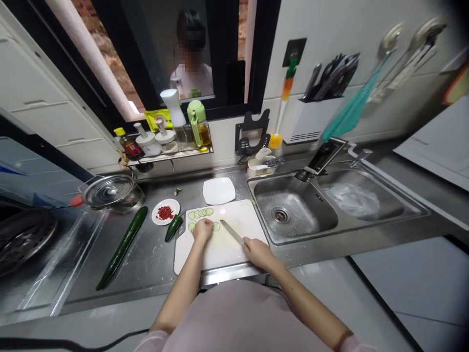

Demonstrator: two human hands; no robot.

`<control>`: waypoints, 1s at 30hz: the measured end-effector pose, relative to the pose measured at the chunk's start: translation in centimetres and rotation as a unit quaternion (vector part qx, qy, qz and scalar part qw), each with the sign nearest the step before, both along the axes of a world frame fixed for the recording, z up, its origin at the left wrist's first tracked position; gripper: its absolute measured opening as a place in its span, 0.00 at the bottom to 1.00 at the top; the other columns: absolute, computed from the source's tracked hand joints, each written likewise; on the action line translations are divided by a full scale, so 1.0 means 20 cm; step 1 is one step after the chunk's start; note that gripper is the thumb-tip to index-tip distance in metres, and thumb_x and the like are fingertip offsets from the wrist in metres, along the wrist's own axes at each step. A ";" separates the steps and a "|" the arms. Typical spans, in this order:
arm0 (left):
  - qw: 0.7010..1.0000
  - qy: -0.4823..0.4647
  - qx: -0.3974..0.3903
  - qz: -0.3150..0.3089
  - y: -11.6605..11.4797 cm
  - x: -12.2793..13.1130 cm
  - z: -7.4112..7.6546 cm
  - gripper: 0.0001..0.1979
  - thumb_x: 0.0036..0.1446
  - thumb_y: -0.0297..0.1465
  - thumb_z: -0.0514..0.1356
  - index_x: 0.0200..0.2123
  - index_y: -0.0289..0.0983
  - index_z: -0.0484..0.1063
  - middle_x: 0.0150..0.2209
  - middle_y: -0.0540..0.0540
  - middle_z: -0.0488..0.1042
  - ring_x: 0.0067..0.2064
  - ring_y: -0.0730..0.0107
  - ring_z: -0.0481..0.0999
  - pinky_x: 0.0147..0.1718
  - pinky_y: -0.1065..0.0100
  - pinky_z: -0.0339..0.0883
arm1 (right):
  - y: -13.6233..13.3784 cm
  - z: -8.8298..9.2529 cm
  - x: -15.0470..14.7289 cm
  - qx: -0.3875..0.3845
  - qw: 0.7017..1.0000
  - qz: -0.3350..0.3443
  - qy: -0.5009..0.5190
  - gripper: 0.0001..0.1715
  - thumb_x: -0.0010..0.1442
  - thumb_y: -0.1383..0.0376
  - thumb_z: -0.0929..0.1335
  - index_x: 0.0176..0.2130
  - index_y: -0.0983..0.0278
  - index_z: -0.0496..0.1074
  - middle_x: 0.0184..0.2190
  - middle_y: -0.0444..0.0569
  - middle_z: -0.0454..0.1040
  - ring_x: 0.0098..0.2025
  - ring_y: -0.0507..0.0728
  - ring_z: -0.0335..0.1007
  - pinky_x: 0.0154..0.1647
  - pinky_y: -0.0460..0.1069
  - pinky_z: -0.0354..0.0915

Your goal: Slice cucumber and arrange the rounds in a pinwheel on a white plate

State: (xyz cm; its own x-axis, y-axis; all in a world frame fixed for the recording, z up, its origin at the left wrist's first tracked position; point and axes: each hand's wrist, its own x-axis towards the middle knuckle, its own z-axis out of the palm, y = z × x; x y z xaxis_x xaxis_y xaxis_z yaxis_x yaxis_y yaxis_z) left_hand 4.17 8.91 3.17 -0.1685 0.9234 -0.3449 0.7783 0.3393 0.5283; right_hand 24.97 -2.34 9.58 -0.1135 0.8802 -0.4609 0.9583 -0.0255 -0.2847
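Looks forward and down from head height onto a white rectangular cutting board (227, 250). Sits near, reaching a black-framed glass window (222, 49) beyond.

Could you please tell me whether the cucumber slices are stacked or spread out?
Spread out: the slices lie in rows on the cutting board, the left hand over the nearer row.

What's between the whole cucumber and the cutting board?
In the head view, a white plate holding small red pieces, and a shorter cucumber piece nearer the board.
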 end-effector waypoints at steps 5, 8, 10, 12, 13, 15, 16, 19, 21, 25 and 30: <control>0.998 0.064 0.013 -0.020 -0.02 0.01 0.01 0.08 0.53 0.34 0.57 0.31 0.45 0.77 0.37 0.48 0.80 0.44 0.58 0.76 0.49 0.58 0.56 | 0.02 0.01 -0.05 -0.007 0.999 0.033 -0.002 0.20 0.66 0.63 0.55 0.47 0.65 0.69 0.43 0.59 0.76 0.46 0.60 0.72 0.41 0.50 0.59; 0.997 0.074 0.020 -0.027 -0.01 0.00 0.02 0.09 0.53 0.33 0.56 0.32 0.45 0.77 0.37 0.47 0.80 0.45 0.58 0.75 0.50 0.57 0.55 | 0.03 0.02 -0.07 -0.007 0.999 0.042 -0.008 0.20 0.65 0.64 0.55 0.48 0.66 0.70 0.43 0.59 0.76 0.46 0.61 0.72 0.41 0.50 0.60; 0.997 0.074 0.022 -0.029 -0.01 0.00 0.02 0.09 0.53 0.32 0.56 0.32 0.46 0.77 0.37 0.48 0.80 0.45 0.58 0.75 0.50 0.56 0.54 | 0.03 0.02 -0.07 -0.008 0.999 0.043 -0.013 0.20 0.65 0.64 0.55 0.48 0.66 0.70 0.43 0.60 0.76 0.47 0.61 0.72 0.42 0.51 0.60; 0.997 0.074 0.020 -0.031 -0.02 0.00 0.03 0.09 0.53 0.32 0.56 0.33 0.46 0.77 0.37 0.48 0.80 0.45 0.59 0.75 0.50 0.56 0.53 | 0.03 0.01 -0.07 -0.010 0.999 0.043 -0.017 0.20 0.65 0.64 0.55 0.48 0.66 0.70 0.43 0.60 0.76 0.47 0.61 0.72 0.42 0.51 0.61; 0.997 0.074 0.020 -0.032 -0.02 0.00 0.03 0.09 0.53 0.32 0.56 0.33 0.46 0.77 0.37 0.48 0.80 0.46 0.59 0.74 0.50 0.56 0.53 | 0.03 0.01 -0.07 -0.011 0.999 0.044 -0.018 0.20 0.65 0.65 0.56 0.48 0.66 0.70 0.43 0.60 0.76 0.47 0.61 0.72 0.42 0.51 0.61; 0.997 0.072 0.018 -0.034 -0.02 0.00 0.03 0.08 0.53 0.32 0.57 0.33 0.46 0.76 0.36 0.49 0.80 0.46 0.59 0.74 0.50 0.56 0.53 | 0.03 0.01 -0.06 -0.013 0.999 0.046 -0.020 0.20 0.65 0.65 0.56 0.47 0.66 0.70 0.43 0.60 0.76 0.47 0.61 0.73 0.42 0.51 0.61; 0.997 0.071 0.017 -0.035 -0.02 0.00 0.04 0.08 0.53 0.33 0.57 0.33 0.46 0.76 0.36 0.49 0.80 0.46 0.59 0.74 0.51 0.56 0.52 | 0.03 0.01 -0.06 -0.013 0.999 0.048 -0.021 0.19 0.65 0.65 0.56 0.47 0.66 0.70 0.43 0.60 0.76 0.47 0.61 0.73 0.42 0.51 0.61; 0.997 0.071 0.015 -0.037 -0.02 0.00 0.04 0.08 0.52 0.33 0.57 0.33 0.47 0.76 0.36 0.49 0.80 0.47 0.58 0.73 0.50 0.56 0.52 | 0.02 0.01 -0.07 -0.017 0.998 0.052 -0.026 0.19 0.64 0.66 0.56 0.48 0.66 0.70 0.42 0.60 0.76 0.47 0.61 0.73 0.42 0.51 0.62; 0.996 0.074 0.016 -0.039 -0.02 0.00 0.04 0.08 0.53 0.33 0.57 0.33 0.47 0.76 0.36 0.49 0.80 0.48 0.58 0.73 0.50 0.56 0.52 | 0.02 0.00 -0.07 -0.023 0.998 0.056 -0.027 0.19 0.64 0.67 0.57 0.48 0.67 0.70 0.43 0.61 0.76 0.47 0.62 0.73 0.41 0.51 0.62; 0.996 0.079 0.016 -0.043 -0.01 0.00 0.04 0.08 0.52 0.32 0.57 0.32 0.47 0.76 0.36 0.49 0.80 0.48 0.58 0.73 0.50 0.56 0.52 | 0.04 -0.01 -0.09 -0.024 0.997 0.062 -0.026 0.19 0.63 0.69 0.57 0.48 0.68 0.70 0.43 0.62 0.76 0.47 0.62 0.73 0.40 0.51 0.63; 0.995 0.084 0.014 -0.047 -0.01 0.00 0.04 0.07 0.52 0.32 0.58 0.32 0.47 0.76 0.37 0.48 0.80 0.48 0.58 0.73 0.50 0.56 0.52 | 0.09 -0.01 -0.10 -0.027 0.997 0.073 -0.026 0.20 0.63 0.69 0.57 0.49 0.68 0.70 0.44 0.62 0.76 0.47 0.63 0.73 0.41 0.51 0.64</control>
